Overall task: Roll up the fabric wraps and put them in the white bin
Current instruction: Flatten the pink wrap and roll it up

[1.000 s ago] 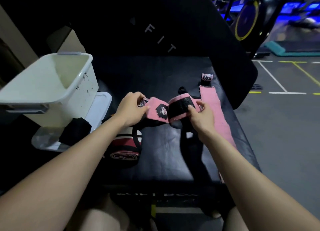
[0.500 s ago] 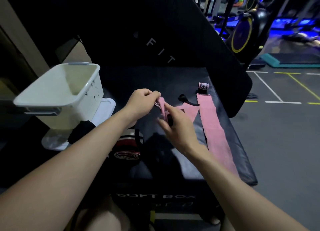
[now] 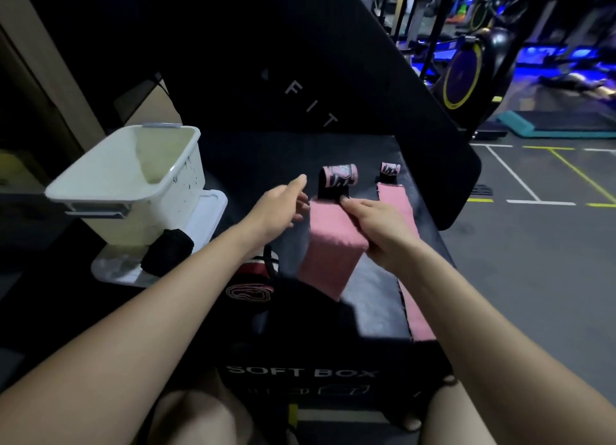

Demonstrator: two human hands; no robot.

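A pink fabric wrap [image 3: 328, 244] lies stretched along the black soft box [image 3: 300, 374], its black and pink strap end [image 3: 338, 178] at the far side. My right hand [image 3: 376, 228] rests on the wrap's right edge with its fingers lying flat toward the strap end. My left hand [image 3: 280, 208] hovers just left of the wrap, fingers straight, holding nothing. A second pink wrap [image 3: 400, 218] lies flat further right, mostly behind my right arm. The white bin [image 3: 133, 184] stands at the left.
A black rolled wrap [image 3: 168, 251] sits on a white lid [image 3: 206, 218] under the bin. A red, black and white rolled wrap [image 3: 250, 284] lies by my left forearm. A black slanted pad [image 3: 333, 78] rises behind. Gym floor and machines are at the right.
Both hands held the pink wrap up between them; now it lies flat along the box. My left hand has let go, and my right hand lies on the wrap.
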